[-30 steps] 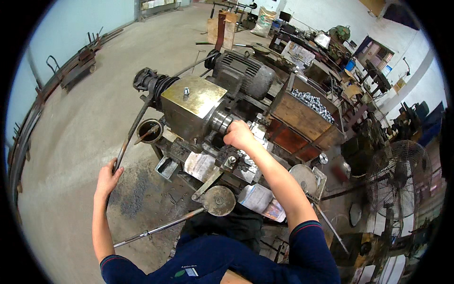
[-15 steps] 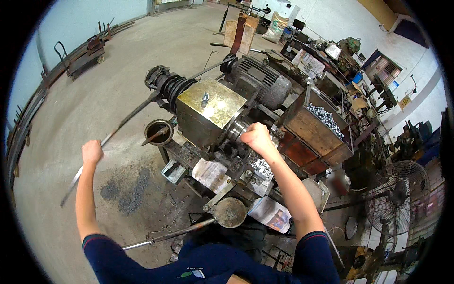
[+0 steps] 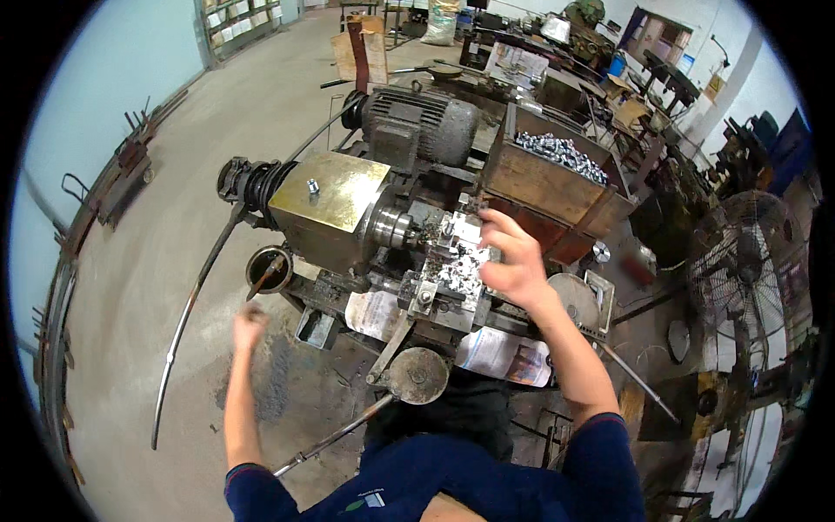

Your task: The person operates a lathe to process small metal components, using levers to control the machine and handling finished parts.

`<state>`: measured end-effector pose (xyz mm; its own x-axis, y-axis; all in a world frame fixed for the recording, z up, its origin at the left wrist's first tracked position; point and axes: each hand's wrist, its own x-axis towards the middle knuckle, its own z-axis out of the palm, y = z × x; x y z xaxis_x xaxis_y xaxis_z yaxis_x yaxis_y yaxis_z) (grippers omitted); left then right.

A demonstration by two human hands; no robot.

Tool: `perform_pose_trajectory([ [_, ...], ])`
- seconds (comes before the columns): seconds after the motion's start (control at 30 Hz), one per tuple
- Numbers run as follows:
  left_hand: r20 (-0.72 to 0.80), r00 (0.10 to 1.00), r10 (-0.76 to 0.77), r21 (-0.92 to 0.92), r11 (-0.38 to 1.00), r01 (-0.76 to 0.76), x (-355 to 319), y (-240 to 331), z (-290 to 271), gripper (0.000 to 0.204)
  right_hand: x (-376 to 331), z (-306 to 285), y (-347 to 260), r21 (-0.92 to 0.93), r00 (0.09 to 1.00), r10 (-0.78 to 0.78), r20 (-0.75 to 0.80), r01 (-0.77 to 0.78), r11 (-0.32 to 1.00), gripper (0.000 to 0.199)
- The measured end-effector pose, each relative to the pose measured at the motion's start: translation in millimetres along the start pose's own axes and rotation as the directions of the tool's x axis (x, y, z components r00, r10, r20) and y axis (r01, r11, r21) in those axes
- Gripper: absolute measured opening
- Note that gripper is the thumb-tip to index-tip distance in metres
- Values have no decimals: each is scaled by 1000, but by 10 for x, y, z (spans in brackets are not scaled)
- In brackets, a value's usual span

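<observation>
My left hand [image 3: 250, 327] is just below a round pot [image 3: 252, 271], close to the end of a brown stick-like handle [image 3: 263, 278] that leans out of it. Its fingers are smeared, so whether it touches the handle is unclear. My right hand [image 3: 515, 259] hovers with fingers apart beside the machine's slide [image 3: 468, 228], which is strewn with shiny metal chips [image 3: 461, 270]. Left of these chips, a steel chuck [image 3: 393, 228] sticks out of the boxy headstock [image 3: 326, 196]. A long metal lever [image 3: 187, 313] slants down at the left, free of my hand.
Behind the slide stands a rusty metal bin [image 3: 557, 187] heaped with small shiny parts [image 3: 561, 157]. A ribbed electric motor [image 3: 417, 126] is behind the headstock. Nearer me are a round-plated lever [image 3: 417, 376] and printed sheets [image 3: 504, 355]. A caged fan [image 3: 748, 252] stands right.
My left hand has let go of the long lever and moved right, toward the pot. My right hand has left the chuck and moved right, its fingers opening. The view has shifted.
</observation>
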<state>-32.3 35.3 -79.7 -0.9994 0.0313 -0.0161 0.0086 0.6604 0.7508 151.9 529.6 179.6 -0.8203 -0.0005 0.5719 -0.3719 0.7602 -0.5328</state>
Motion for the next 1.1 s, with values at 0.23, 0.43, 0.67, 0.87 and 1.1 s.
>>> perform_pose_trajectory([
  [0.23, 429, 893, 139, 609, 685, -399, -195, 330, 1134, 29, -1673, -1204, 531, -280, 860, 485, -159, -511, 813, 25],
  [0.43, 524, 837, 160, 702, 475, -531, 158, 94, 930, 21, -3021, -1904, 983, -576, 562, 760, -327, -756, 312, 44],
  [0.67, 413, 904, -112, 586, 793, -170, -144, -309, 491, 40, -4619, -2302, 1289, -752, 201, 864, -461, -605, -261, 36],
  [0.87, 496, 780, -383, 506, 857, 99, -678, -590, 28, 39, -4882, -1607, 476, -667, 206, 882, -424, -730, -150, 26],
  [1.1, 514, 779, -360, 408, 901, 147, -870, -549, 49, 38, -4503, -833, -344, -276, 53, 935, -350, -960, -49, 28],
])
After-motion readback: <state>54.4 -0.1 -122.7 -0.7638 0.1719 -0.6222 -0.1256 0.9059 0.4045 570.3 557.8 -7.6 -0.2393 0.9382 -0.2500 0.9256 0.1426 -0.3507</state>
